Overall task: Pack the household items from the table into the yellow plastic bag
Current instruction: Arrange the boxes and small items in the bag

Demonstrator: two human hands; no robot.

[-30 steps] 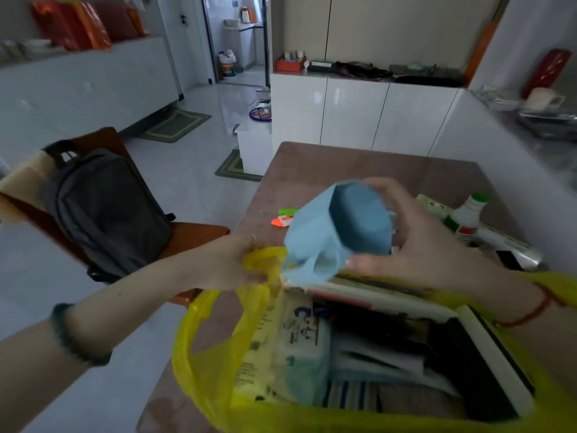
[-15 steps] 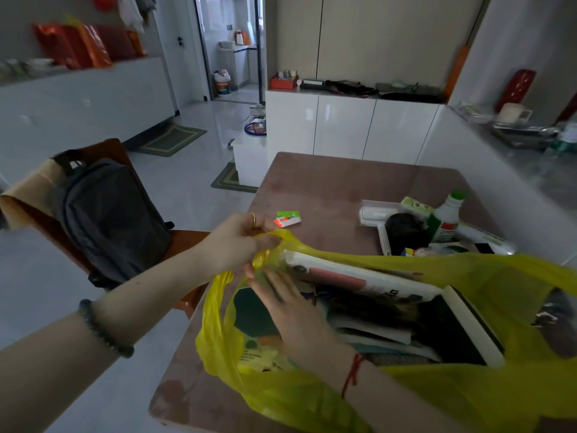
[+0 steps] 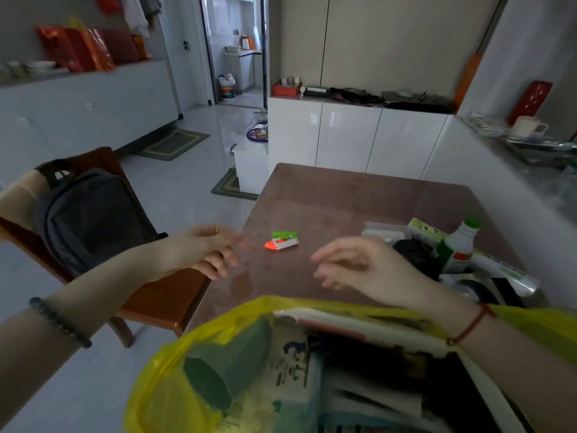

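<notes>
Several things already fill the yellow plastic bag (image 3: 162, 379); the left hand (image 3: 206, 251) and right hand (image 3: 359, 270) hover loose and empty, while the bottle (image 3: 459, 245) and orange-green packet (image 3: 282, 241) wait on the table (image 3: 327, 198).

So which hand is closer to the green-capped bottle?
Right. The right hand hovers just left of the green-capped bottle; the left hand is farther left, near the table edge.

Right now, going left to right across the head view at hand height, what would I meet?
First the backpack, then left hand, orange and green packet, right hand, green-capped bottle.
</notes>
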